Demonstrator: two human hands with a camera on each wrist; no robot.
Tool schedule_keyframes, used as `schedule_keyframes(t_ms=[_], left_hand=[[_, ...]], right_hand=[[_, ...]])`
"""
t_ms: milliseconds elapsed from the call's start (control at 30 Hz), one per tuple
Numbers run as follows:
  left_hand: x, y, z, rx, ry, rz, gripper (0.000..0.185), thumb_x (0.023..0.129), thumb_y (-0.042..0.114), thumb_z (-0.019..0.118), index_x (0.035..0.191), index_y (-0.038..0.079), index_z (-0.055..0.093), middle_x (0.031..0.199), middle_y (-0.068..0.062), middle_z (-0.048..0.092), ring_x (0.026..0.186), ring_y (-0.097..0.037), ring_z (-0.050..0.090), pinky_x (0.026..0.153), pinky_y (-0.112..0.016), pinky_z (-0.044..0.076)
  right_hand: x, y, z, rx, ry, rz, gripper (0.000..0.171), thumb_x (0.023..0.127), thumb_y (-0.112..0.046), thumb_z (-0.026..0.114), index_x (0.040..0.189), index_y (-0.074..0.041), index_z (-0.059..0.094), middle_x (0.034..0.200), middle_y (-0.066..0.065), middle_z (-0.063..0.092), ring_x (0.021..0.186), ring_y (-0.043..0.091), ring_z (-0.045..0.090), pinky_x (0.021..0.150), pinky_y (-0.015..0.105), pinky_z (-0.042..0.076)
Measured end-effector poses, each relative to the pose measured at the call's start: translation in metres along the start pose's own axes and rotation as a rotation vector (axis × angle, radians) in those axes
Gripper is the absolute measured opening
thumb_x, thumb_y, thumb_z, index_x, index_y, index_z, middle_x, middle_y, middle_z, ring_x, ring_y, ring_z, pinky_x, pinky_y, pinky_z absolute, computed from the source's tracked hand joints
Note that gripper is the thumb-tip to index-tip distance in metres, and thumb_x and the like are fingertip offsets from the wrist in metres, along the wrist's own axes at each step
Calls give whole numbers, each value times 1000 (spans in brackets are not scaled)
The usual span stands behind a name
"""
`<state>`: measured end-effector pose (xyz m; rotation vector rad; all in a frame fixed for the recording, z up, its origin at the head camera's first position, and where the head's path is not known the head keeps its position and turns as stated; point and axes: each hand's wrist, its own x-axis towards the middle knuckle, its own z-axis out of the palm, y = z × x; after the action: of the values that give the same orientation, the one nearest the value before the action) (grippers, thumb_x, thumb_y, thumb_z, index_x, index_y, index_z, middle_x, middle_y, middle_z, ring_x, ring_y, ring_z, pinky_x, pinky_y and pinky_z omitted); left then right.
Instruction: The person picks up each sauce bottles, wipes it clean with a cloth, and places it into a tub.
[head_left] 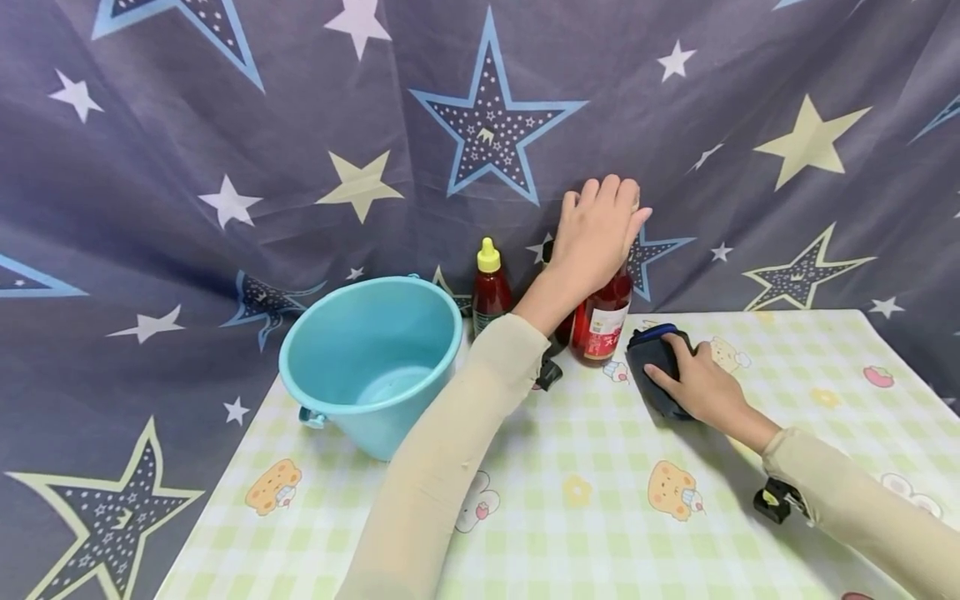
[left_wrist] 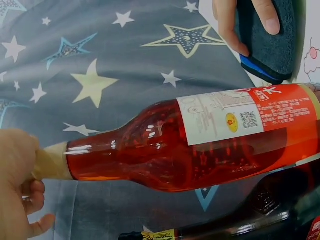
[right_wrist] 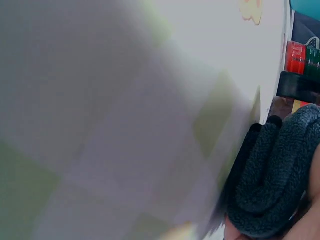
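Observation:
At the back of the table stands a tall glass bottle of red liquid (head_left: 600, 325) with a white and red label. My left hand (head_left: 596, 233) grips it at its pale cap; in the left wrist view, curled fingers are at the bottle's (left_wrist: 160, 150) top end. To the right, my right hand (head_left: 701, 379) holds a folded dark grey towel (head_left: 652, 367) with a blue part at its far edge. The towel's (right_wrist: 270, 185) thick folds show in the right wrist view. A dark bottle (left_wrist: 255, 215) stands beside the red one, mostly hidden behind my left arm in the head view.
A light blue bucket (head_left: 375, 408) stands on the left of the table. Near it is a red sauce bottle (head_left: 491, 292) with a yellow nozzle cap. A checked tablecloth (head_left: 577, 533) covers the table, and a star-patterned curtain (head_left: 300, 100) hangs right behind.

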<state>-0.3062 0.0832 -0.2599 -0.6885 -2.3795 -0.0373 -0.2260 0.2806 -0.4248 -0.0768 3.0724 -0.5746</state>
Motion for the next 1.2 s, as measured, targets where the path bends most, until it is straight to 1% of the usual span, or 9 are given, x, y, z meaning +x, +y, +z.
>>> schedule_keyframes(t_ms=[67, 200, 300, 400, 533, 700, 833, 933, 1200], left_hand=[[0, -1, -2, -7, -7, 8, 39, 110, 49, 32, 124, 20, 54, 116, 5, 59, 103, -16, 55, 86, -30, 41], [1, -2, -8, 0, -38, 40, 40, 110, 50, 32, 125, 21, 56, 112, 7, 64, 99, -16, 61, 86, -30, 45], [3, -6, -10, 0, -44, 63, 40, 110, 48, 33, 126, 20, 57, 110, 6, 67, 97, -17, 64, 85, -31, 47], [2, -10, -11, -20, -49, 56, 38, 111, 47, 33, 121, 20, 57, 105, 6, 66, 94, -16, 62, 84, -30, 46], [-3, -14, -9, -69, -36, 48, 37, 111, 45, 33, 119, 19, 58, 105, 6, 66, 95, -16, 59, 83, -29, 44], [-8, -17, -15, -87, 9, 64, 37, 111, 42, 35, 125, 19, 60, 114, 5, 68, 102, -16, 61, 86, -29, 45], [-18, -22, -26, -79, 39, 70, 34, 111, 40, 37, 122, 19, 62, 109, 5, 69, 99, -16, 61, 83, -30, 44], [-26, -28, -36, -79, 35, 69, 32, 111, 39, 38, 121, 19, 62, 106, 4, 68, 96, -16, 60, 80, -30, 44], [-53, -41, -55, -62, -39, 34, 33, 111, 39, 38, 121, 18, 62, 104, 3, 67, 92, -18, 58, 78, -31, 42]], right_hand=[[1, 1, -1, 0, 11, -14, 73, 105, -52, 47, 156, -3, 29, 122, 50, 41, 79, 46, 63, 51, 42, 46], [2, 4, -1, -11, 30, -31, 70, 106, -50, 44, 157, -3, 31, 125, 49, 42, 89, 51, 63, 51, 44, 47], [3, 5, -2, -20, 39, -43, 69, 107, -49, 45, 157, -4, 32, 126, 49, 44, 91, 51, 62, 51, 43, 46], [4, 5, -1, -22, 38, -53, 69, 107, -49, 45, 157, -4, 32, 125, 48, 45, 90, 49, 62, 50, 41, 45], [3, 6, 1, -20, 26, -56, 70, 107, -49, 44, 157, -3, 32, 124, 48, 45, 90, 48, 61, 51, 41, 46], [3, 8, -1, -27, 8, -50, 71, 107, -50, 43, 158, -2, 29, 123, 50, 43, 91, 52, 61, 52, 45, 47], [5, 9, -2, -29, -10, -54, 73, 107, -51, 43, 158, -2, 27, 125, 51, 42, 91, 53, 61, 51, 44, 47], [7, 8, -5, -29, -14, -59, 72, 107, -50, 43, 158, -1, 27, 124, 50, 42, 90, 51, 61, 51, 43, 46], [9, 4, -3, -7, -21, -77, 71, 107, -46, 45, 157, 1, 27, 124, 50, 42, 95, 53, 59, 57, 46, 48]])
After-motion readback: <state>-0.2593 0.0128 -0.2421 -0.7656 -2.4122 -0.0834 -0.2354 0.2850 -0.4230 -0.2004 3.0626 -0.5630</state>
